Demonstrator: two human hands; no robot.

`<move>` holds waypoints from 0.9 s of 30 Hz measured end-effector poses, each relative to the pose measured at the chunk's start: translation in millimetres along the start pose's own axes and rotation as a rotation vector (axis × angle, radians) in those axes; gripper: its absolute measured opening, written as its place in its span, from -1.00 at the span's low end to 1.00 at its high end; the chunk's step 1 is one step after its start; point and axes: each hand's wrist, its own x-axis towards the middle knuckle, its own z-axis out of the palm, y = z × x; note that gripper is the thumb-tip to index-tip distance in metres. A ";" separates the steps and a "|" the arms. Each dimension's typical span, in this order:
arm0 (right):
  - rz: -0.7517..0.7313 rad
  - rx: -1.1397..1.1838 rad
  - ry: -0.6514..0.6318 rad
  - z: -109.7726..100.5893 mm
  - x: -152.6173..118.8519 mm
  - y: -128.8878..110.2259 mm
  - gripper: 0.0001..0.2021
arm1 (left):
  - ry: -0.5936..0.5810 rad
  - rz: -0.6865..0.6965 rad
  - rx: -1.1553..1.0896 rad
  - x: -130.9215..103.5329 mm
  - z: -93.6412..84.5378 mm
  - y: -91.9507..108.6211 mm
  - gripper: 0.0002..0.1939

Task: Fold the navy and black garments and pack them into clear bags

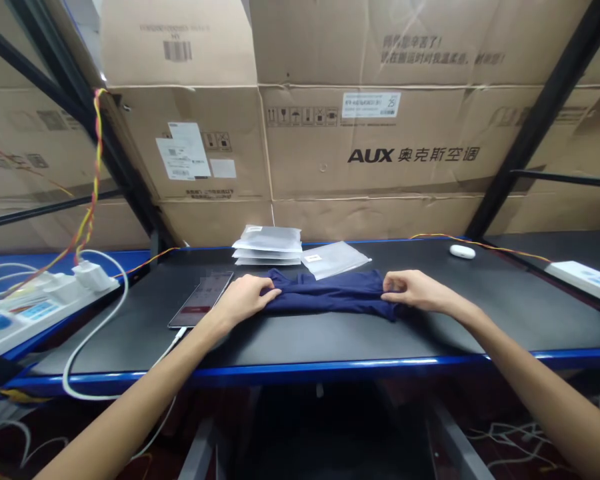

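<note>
- Left hand (247, 297) pinches with thumb and forefinger at one end of the navy cloth (325, 293); its other fingers curl out of sight, so how much fabric they hold I cannot tell.
- Right hand (410, 290) has thumb and fingertips closed together on the opposite end, in a small pinch.
- Between them the navy cloth lies as a long, creased band across the black worktop (300, 340), parallel to its blue edge (300, 370). It may be a folded garment, though its shape does not settle that.
- It looks light, soft and limp, with a smooth surface that may let layers slide over one another. Nothing about it seems fragile. Hold is best taken at both ends, through all the layers, with light outward tension to keep the band flat.
- Just beyond the fabric lie a single translucent pouch (336, 259) and, to its left, a stack of similar pouches (269, 245).
- Beside the left hand is a touchscreen device (200, 300), a white charging cable (167, 353) at its near edge.
- Farther out, a white earbud case (463, 252) sits right of the cloth, with power strips (40, 311) at both sides.
- Behind everything stand AUX-printed cardboard panels (320, 160).
</note>
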 end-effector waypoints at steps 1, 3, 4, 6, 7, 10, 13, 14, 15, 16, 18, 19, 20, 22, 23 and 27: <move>0.008 -0.007 -0.015 -1.6 0.2 0.3 -0.73 | 0.002 0.010 0.006 -0.8 -0.1 -0.4 -0.66; 0.009 -0.039 -0.030 -6.7 0.2 1.4 -0.72 | 0.024 0.023 0.005 -3.4 -2.8 0.1 -0.62; 0.006 -0.060 -0.032 -9.8 0.2 1.5 -0.72 | 0.041 0.026 0.005 -5.3 -5.1 0.8 -0.61; -0.004 -0.100 0.003 -15.5 0.2 -0.8 -0.72 | 0.098 0.005 0.017 -10.1 -10.6 2.6 -0.59; -0.017 -0.118 0.048 -17.4 0.3 -4.2 -0.73 | 0.132 -0.024 0.031 -12.9 -13.5 3.4 -0.57; -0.118 -0.151 0.214 -14.6 2.6 -25.6 -0.72 | 0.136 -0.209 0.093 -21.0 -19.8 4.5 -0.39; -0.298 -0.118 0.180 2.2 10.8 -57.2 -0.69 | -0.013 -0.393 0.164 -24.4 -21.0 4.6 -0.24; -0.358 -0.105 0.144 10.0 15.1 -67.1 -0.66 | -0.053 -0.421 0.178 -24.0 -20.3 4.7 -0.24; -0.414 -0.096 0.092 18.3 20.0 -75.8 -0.61 | -0.081 -0.432 0.181 -23.1 -19.2 5.0 -0.26; -0.443 -0.093 0.067 26.6 25.3 -82.9 -0.56 | -0.100 -0.432 0.170 -21.8 -17.9 5.2 -0.31; -0.470 -0.114 -0.012 42.2 35.3 -91.9 -0.49 | -0.111 -0.410 0.113 -18.7 -14.8 5.1 -0.43; -0.479 -0.131 -0.059 49.0 39.4 -94.1 -0.46 | -0.105 -0.393 0.077 -17.5 -13.4 4.4 -0.50; -0.485 -0.147 -0.098 55.0 42.6 -95.1 -0.44 | -0.090 -0.377 0.042 -16.7 -12.0 3.4 -0.57; -0.496 -0.170 -0.142 63.8 45.5 -94.8 -0.43 | -0.049 -0.349 -0.029 -16.2 -9.7 0.0 -0.70; -0.500 -0.175 -0.148 66.5 45.3 -94.2 -0.42 | -0.030 -0.332 -0.063 -16.5 -8.9 -2.2 -0.75; -0.514 -0.135 -0.179 66.5 39.0 -92.6 -0.40 | 0.030 -0.251 -0.198 -17.7 -8.1 -10.0 -0.86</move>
